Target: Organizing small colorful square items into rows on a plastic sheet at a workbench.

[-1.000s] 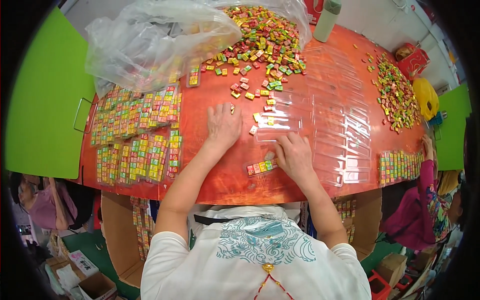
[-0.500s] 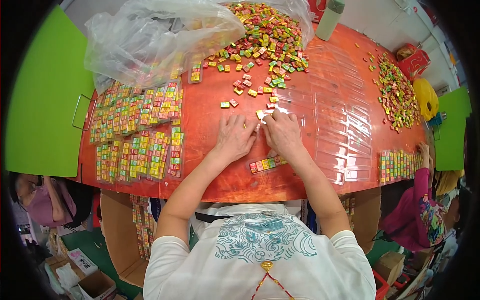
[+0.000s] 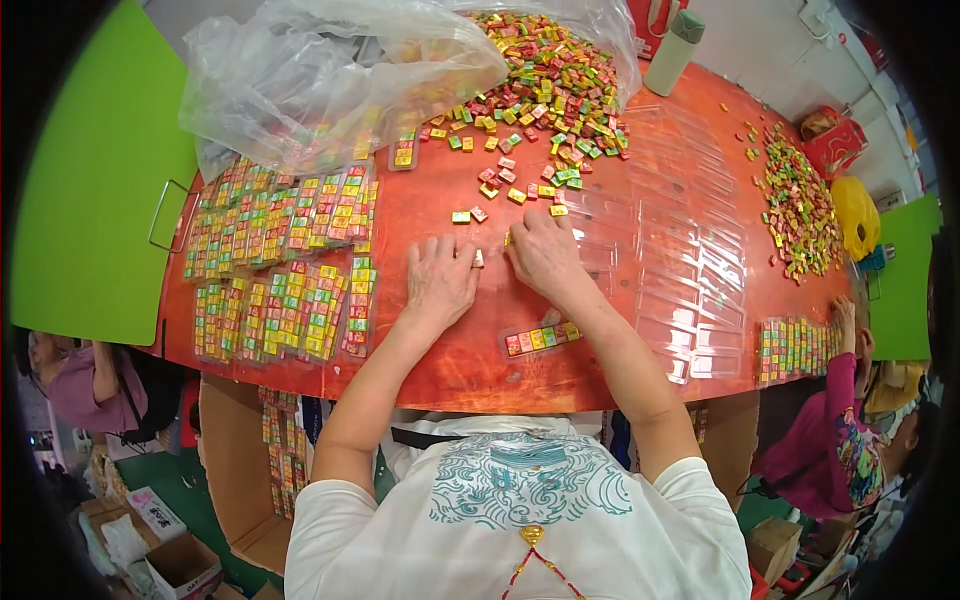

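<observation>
My left hand (image 3: 440, 282) is closed low over the red table, a small pale wrapped block (image 3: 478, 259) at its thumb and fingertips. To its right, my right hand (image 3: 545, 255) has its fingers pinched together, and a bit of a yellow block (image 3: 508, 238) shows at their tips. Just beyond the hands lie a yellow-green block (image 3: 461, 217) and a red one (image 3: 479, 213). Nearer me, a clear tray (image 3: 540, 340) with a row of red, green and yellow blocks sits beside my right forearm, which hides its right end.
Filled trays (image 3: 275, 305) crowd the left. A big heap of loose blocks (image 3: 560, 85) spreads at the back beside a clear plastic bag (image 3: 320, 80). Empty clear trays (image 3: 685, 260) overlap on the right. A bottle (image 3: 674, 55) stands behind. Another person's hand (image 3: 845, 322) touches trays at far right.
My hands have drawn apart, the left one shifting left and both coming slightly nearer me. The whole view has also shifted a little.
</observation>
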Available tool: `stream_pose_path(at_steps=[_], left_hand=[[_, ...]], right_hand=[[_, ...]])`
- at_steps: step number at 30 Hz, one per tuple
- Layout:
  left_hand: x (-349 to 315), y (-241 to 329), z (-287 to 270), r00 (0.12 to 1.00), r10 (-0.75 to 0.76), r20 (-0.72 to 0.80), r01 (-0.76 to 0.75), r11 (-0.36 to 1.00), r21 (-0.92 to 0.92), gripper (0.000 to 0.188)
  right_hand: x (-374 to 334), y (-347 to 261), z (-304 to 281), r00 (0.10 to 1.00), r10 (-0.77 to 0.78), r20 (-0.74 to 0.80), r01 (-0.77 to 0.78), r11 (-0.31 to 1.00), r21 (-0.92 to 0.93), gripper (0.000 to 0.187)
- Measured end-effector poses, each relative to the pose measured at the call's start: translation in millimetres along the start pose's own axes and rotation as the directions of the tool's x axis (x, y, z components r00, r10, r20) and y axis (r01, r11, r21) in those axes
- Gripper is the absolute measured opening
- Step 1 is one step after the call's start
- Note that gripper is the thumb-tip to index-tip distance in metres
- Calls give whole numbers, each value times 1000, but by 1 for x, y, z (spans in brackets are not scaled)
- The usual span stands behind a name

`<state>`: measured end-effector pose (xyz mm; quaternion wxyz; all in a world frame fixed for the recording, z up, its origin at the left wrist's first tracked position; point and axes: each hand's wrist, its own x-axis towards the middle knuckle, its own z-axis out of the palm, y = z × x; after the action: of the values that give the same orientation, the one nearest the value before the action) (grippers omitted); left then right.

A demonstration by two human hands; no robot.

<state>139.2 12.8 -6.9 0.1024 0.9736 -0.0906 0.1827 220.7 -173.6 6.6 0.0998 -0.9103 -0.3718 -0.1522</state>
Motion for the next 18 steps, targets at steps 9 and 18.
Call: stream_pose_path(at_steps=[9, 18], left_hand=[[48, -31, 6, 993, -117, 7, 117, 992, 38, 23], [17, -19, -4, 970, -244, 9, 237, 948, 210, 17]], right_hand=[[51, -3, 22, 999, 9, -41, -5, 995, 102, 21], [26, 1, 14, 999, -33, -5, 34, 996, 84, 23]])
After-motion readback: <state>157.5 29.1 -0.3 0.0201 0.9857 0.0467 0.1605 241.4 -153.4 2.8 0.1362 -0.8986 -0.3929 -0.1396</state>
